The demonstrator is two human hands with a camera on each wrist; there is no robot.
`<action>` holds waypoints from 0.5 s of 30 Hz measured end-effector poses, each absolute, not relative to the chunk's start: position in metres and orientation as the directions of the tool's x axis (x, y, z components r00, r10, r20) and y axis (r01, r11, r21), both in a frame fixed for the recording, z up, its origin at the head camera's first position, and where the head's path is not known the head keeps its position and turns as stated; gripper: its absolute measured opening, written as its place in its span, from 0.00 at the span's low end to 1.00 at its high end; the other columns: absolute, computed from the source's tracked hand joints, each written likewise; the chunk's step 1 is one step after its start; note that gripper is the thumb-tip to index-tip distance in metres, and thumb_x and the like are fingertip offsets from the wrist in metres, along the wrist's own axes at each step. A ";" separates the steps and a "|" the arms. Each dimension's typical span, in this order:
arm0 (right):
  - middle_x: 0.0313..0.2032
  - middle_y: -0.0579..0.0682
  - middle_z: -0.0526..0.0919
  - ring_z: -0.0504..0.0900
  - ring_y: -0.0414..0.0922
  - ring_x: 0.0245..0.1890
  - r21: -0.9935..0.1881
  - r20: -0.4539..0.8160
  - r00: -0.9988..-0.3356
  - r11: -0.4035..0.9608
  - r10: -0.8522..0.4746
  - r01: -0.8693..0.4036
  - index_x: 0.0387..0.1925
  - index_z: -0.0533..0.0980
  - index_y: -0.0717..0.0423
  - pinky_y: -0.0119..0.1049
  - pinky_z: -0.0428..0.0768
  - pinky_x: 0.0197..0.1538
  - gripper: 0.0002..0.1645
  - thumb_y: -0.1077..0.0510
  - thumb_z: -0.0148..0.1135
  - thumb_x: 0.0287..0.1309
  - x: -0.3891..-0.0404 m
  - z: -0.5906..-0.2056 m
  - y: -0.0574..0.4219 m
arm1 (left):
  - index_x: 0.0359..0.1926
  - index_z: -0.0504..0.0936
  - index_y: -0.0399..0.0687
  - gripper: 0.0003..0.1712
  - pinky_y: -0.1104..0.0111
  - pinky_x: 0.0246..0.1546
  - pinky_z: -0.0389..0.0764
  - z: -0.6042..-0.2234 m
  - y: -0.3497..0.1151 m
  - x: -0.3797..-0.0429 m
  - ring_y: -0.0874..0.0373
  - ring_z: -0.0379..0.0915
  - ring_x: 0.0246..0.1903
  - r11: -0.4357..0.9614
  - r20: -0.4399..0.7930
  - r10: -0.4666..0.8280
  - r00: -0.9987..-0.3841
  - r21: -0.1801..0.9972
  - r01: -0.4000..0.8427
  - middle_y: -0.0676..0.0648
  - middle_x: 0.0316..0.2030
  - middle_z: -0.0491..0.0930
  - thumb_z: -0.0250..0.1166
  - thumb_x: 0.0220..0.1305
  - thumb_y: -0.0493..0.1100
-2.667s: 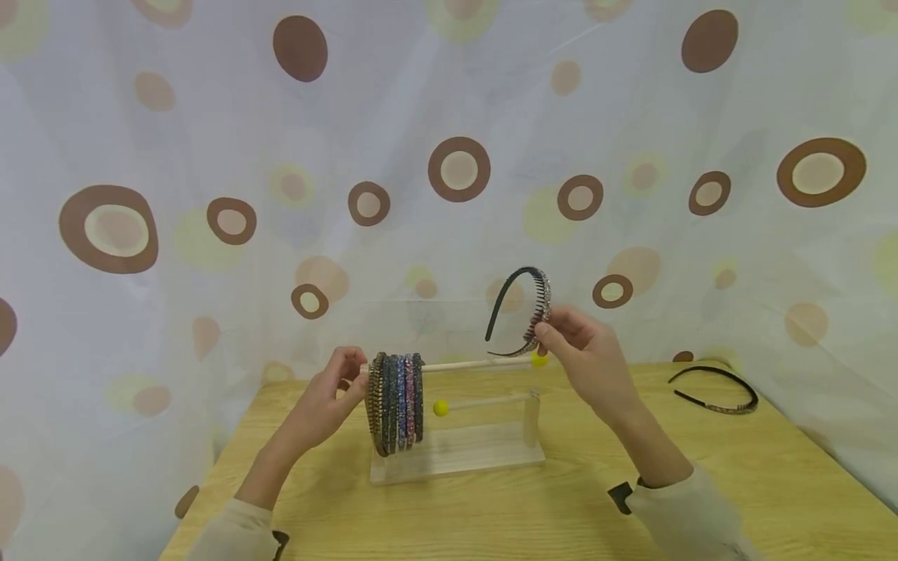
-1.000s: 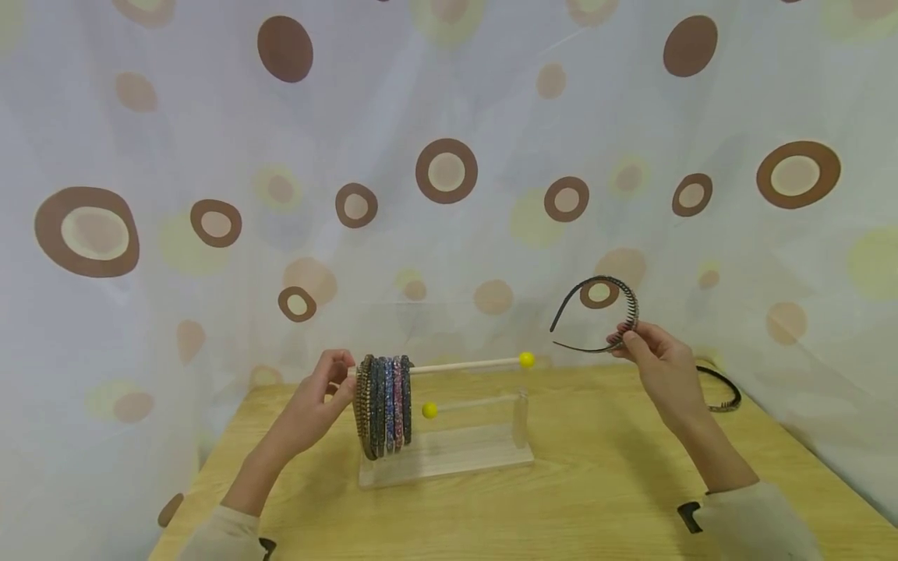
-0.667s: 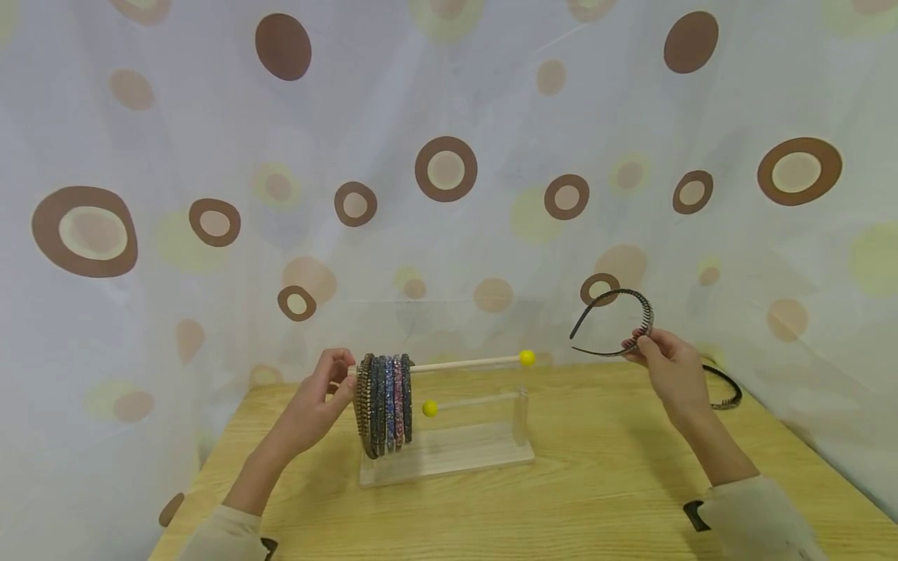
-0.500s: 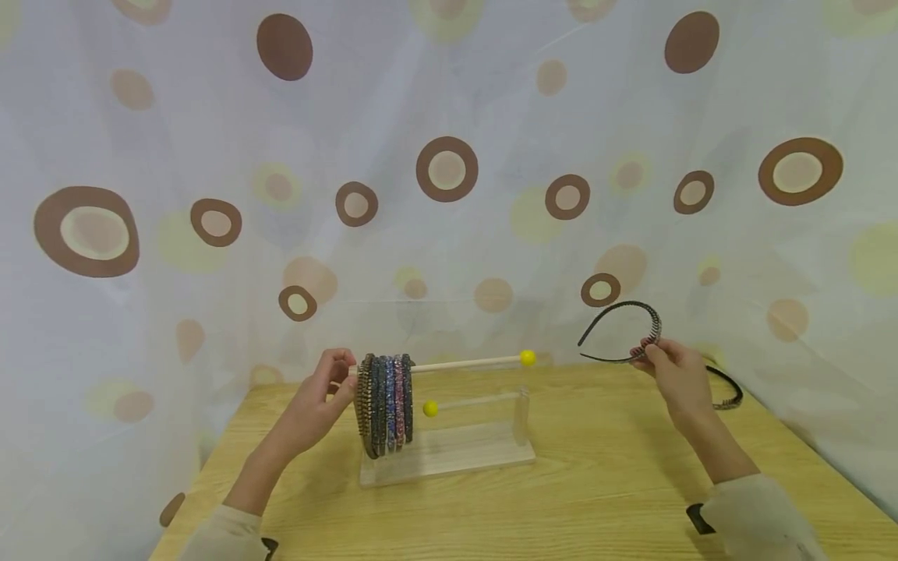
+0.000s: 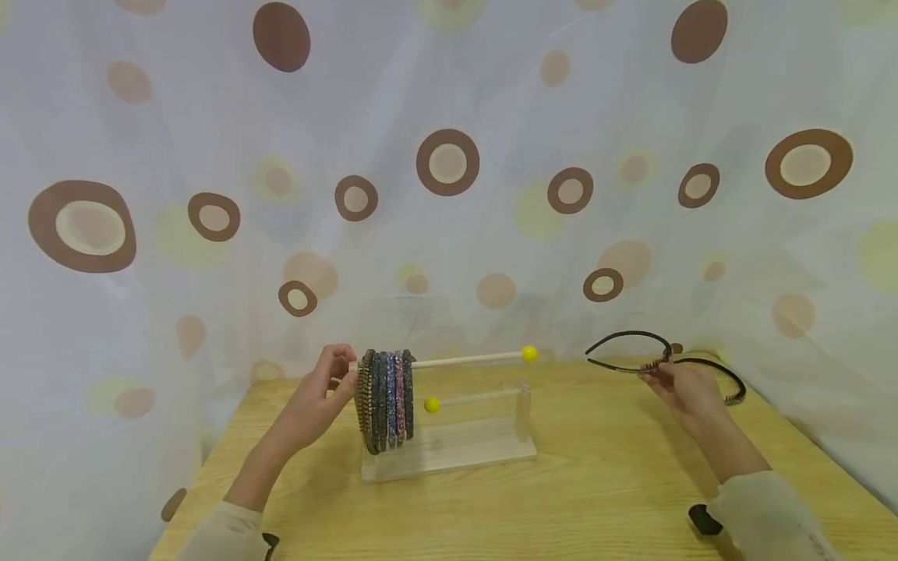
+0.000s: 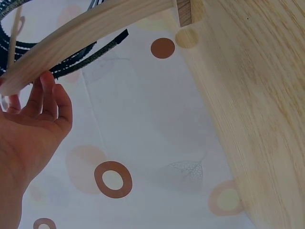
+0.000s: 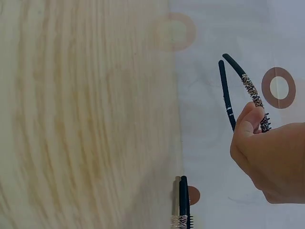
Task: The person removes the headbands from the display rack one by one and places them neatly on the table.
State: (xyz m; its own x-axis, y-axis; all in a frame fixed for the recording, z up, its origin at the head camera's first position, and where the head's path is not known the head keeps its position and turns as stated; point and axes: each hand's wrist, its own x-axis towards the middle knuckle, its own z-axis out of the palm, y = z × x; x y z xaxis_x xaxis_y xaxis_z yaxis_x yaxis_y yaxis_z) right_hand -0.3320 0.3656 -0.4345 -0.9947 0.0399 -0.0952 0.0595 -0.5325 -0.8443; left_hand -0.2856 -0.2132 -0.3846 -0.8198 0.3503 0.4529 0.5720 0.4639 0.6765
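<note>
My left hand [image 5: 316, 401] holds the left upright of a wooden rack [image 5: 449, 452] by its top. In the left wrist view its fingertips touch that upright [image 6: 90, 33]. Several glittery headbands [image 5: 400, 401], dark, blue and pink, hang bunched at the left of the rack's upper rod [image 5: 470, 361]. At the right, my right hand [image 5: 694, 393] pinches a toothed black headband [image 5: 631, 333] by its sparkly side, raised near the table's back edge. Its rhinestones [image 7: 252, 93] show in the right wrist view. A second black headband [image 5: 737, 382] lies on the table, partly behind the right hand.
Yellow balls cap the upper rod [image 5: 529, 354] and the lower rod [image 5: 431, 405]; no headband hangs on the lower one. The wooden table [image 5: 596, 483] meets a spotted curtain [image 5: 491, 234] at its back and sides.
From near the upper rod's yellow end, my right hand has carried its headband right, then lowered it toward the one on the table. My left hand has kept its hold on the rack.
</note>
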 end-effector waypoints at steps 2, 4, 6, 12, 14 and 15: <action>0.41 0.59 0.79 0.85 0.50 0.43 -0.794 -0.139 -0.990 -0.600 0.024 0.097 0.45 0.74 0.68 0.37 0.76 0.59 0.09 0.68 0.47 0.76 -0.333 -0.437 0.369 | 0.56 0.61 0.47 0.12 0.54 0.48 0.74 -0.384 -0.213 -0.286 0.53 0.74 0.40 0.465 0.454 0.352 -0.818 0.674 0.574 0.47 0.39 0.76 0.52 0.80 0.45; 0.39 0.60 0.80 0.86 0.51 0.42 -0.758 -0.179 -0.984 -0.639 0.006 0.134 0.39 0.77 0.67 0.37 0.76 0.59 0.12 0.68 0.46 0.76 -0.333 -0.441 0.372 | 0.56 0.61 0.47 0.13 0.54 0.48 0.74 -0.383 -0.213 -0.286 0.53 0.74 0.40 0.467 0.452 0.352 -0.820 0.675 0.572 0.47 0.39 0.76 0.52 0.80 0.45; 0.39 0.60 0.80 0.86 0.52 0.42 -0.736 -0.207 -0.978 -0.657 -0.015 0.166 0.38 0.77 0.67 0.36 0.75 0.59 0.15 0.68 0.44 0.77 -0.334 -0.446 0.375 | 0.56 0.61 0.46 0.13 0.53 0.48 0.74 -0.383 -0.213 -0.286 0.52 0.74 0.40 0.468 0.447 0.350 -0.823 0.678 0.567 0.47 0.40 0.76 0.52 0.80 0.46; 0.39 0.61 0.79 0.85 0.52 0.42 -0.678 -0.272 -0.959 -0.690 -0.085 0.254 0.43 0.73 0.67 0.35 0.74 0.60 0.14 0.66 0.39 0.78 -0.339 -0.462 0.385 | 0.56 0.61 0.48 0.12 0.52 0.48 0.74 -0.383 -0.212 -0.286 0.51 0.74 0.40 0.462 0.448 0.354 -0.821 0.680 0.570 0.47 0.38 0.75 0.52 0.80 0.45; 0.39 0.61 0.79 0.84 0.51 0.43 -0.656 -0.283 -0.953 -0.702 -0.112 0.277 0.41 0.74 0.66 0.34 0.74 0.60 0.17 0.65 0.38 0.79 -0.340 -0.466 0.388 | 0.56 0.61 0.47 0.12 0.52 0.48 0.74 -0.384 -0.212 -0.286 0.49 0.74 0.39 0.462 0.450 0.353 -0.820 0.678 0.572 0.47 0.37 0.75 0.51 0.80 0.45; 0.39 0.61 0.80 0.84 0.51 0.43 -0.646 -0.286 -0.950 -0.708 -0.124 0.286 0.40 0.75 0.67 0.34 0.74 0.60 0.18 0.65 0.38 0.79 -0.340 -0.467 0.389 | 0.55 0.61 0.47 0.12 0.53 0.47 0.74 -0.385 -0.212 -0.286 0.48 0.74 0.39 0.462 0.451 0.352 -0.820 0.678 0.572 0.47 0.37 0.75 0.51 0.80 0.45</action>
State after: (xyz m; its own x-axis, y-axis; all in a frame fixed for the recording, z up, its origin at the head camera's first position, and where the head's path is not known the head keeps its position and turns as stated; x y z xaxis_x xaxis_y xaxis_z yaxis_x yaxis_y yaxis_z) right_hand -0.3399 0.3894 -0.4674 -0.9503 -0.1240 -0.2855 0.2864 -0.7077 -0.6459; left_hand -0.2858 -0.2125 -0.3846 -0.8200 0.3523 0.4512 0.5716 0.4619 0.6782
